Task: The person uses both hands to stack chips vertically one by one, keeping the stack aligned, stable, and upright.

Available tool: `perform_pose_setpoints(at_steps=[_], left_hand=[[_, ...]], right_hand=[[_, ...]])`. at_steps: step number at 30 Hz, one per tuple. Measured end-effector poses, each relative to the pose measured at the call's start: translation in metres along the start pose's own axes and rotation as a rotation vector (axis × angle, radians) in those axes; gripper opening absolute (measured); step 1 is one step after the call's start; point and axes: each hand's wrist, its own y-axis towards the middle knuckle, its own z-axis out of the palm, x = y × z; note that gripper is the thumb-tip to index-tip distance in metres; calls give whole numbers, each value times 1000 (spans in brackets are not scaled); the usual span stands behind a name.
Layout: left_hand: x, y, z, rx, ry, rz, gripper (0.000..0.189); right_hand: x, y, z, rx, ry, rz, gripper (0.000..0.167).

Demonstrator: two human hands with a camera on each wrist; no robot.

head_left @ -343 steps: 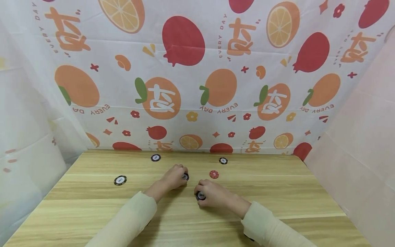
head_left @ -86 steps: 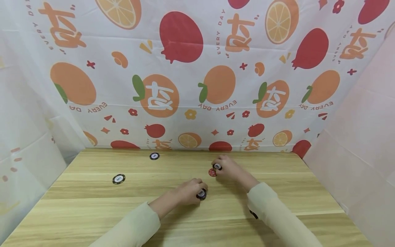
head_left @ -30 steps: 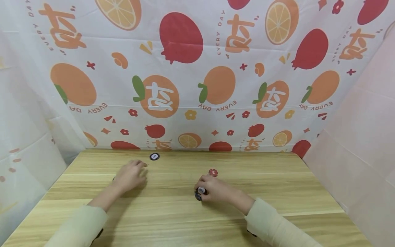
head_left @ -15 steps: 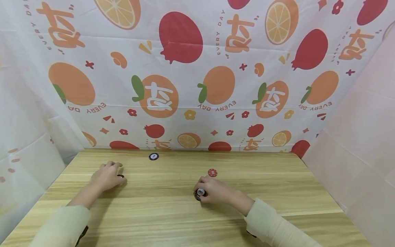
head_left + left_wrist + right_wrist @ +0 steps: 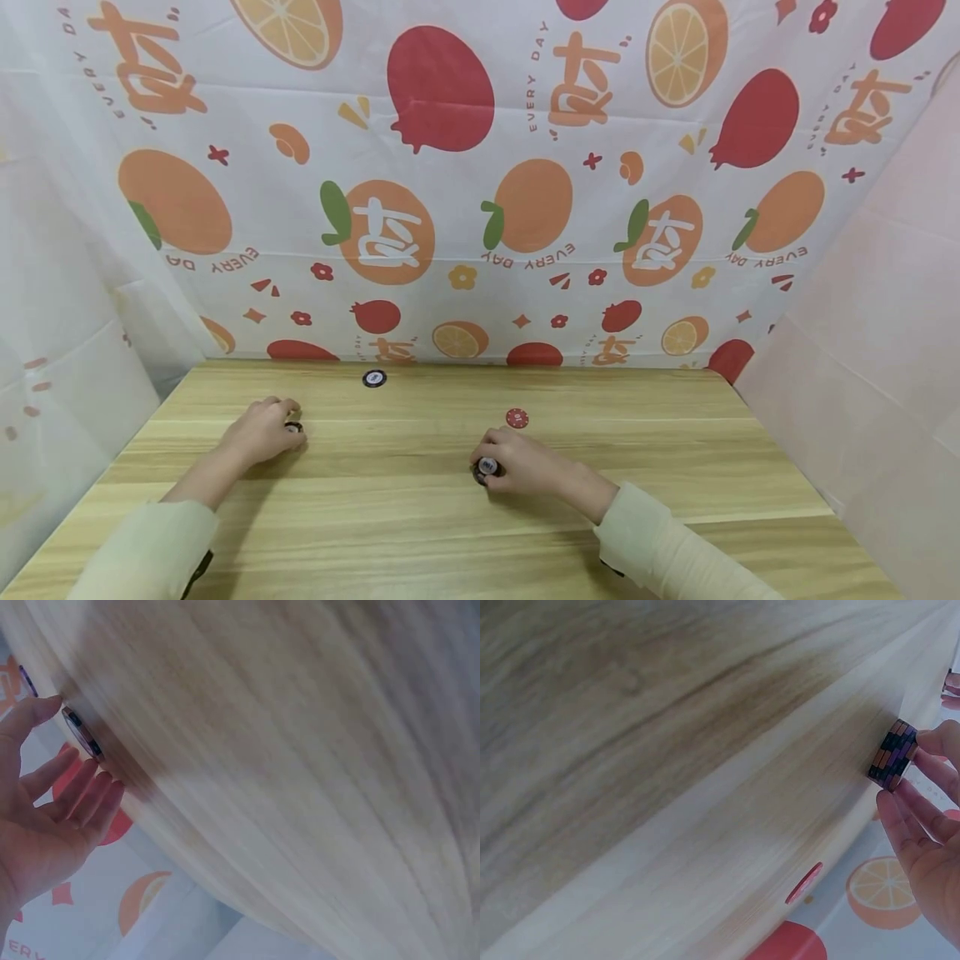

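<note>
My left hand (image 5: 262, 429) reaches to the left part of the table, its thumb and fingertips at opposite edges of a black-rimmed poker chip (image 5: 293, 427). The left wrist view shows that poker chip (image 5: 81, 735) flat on the wood between thumb and fingers. Near the middle, my right hand (image 5: 528, 463) holds a short stack of poker chips (image 5: 487, 467), thumb on one side and fingers on the other. Black, orange and purple edges show on this stack (image 5: 893, 755) in the right wrist view; it stands on the table. The top chip has a white centre.
A red poker chip (image 5: 517, 418) lies just beyond my right hand. Another dark chip with a white centre (image 5: 374, 379) lies near the table's (image 5: 420, 542) back edge. Behind the table hangs a fruit-printed cloth (image 5: 457, 208), with pale cloth at both sides.
My left hand has left the stack and moved left to the lone chip. My right hand brought a chip from the back right onto the stack and stays there.
</note>
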Motion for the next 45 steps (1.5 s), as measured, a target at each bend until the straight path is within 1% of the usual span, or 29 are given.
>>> perform_pose_setpoints(at_steps=[3,9,16,28,36,39,45], left_hand=[[0,0,1,-20,-7,20,40],[1,-1,3,-45,-24,46,33],[0,-2,3,-41,-38,45,31],[-1,-3,3,-52,-32,67,30],[0,-3,3,-29,-38,49,30],[-1,-3,2,-21,-41,44,30],[-1,-2,2,-30,-33,59,28]], right_hand=[[0,0,0,-4,-1,-5,22],[1,0,0,25,-1,22,26],[2,-1,-1,31,-13,14,26],[2,-1,0,18,-23,6,25],[0,1,2,80,-2,50,30],[0,2,2,88,19,67,29],[0,2,2,93,53,82,28]])
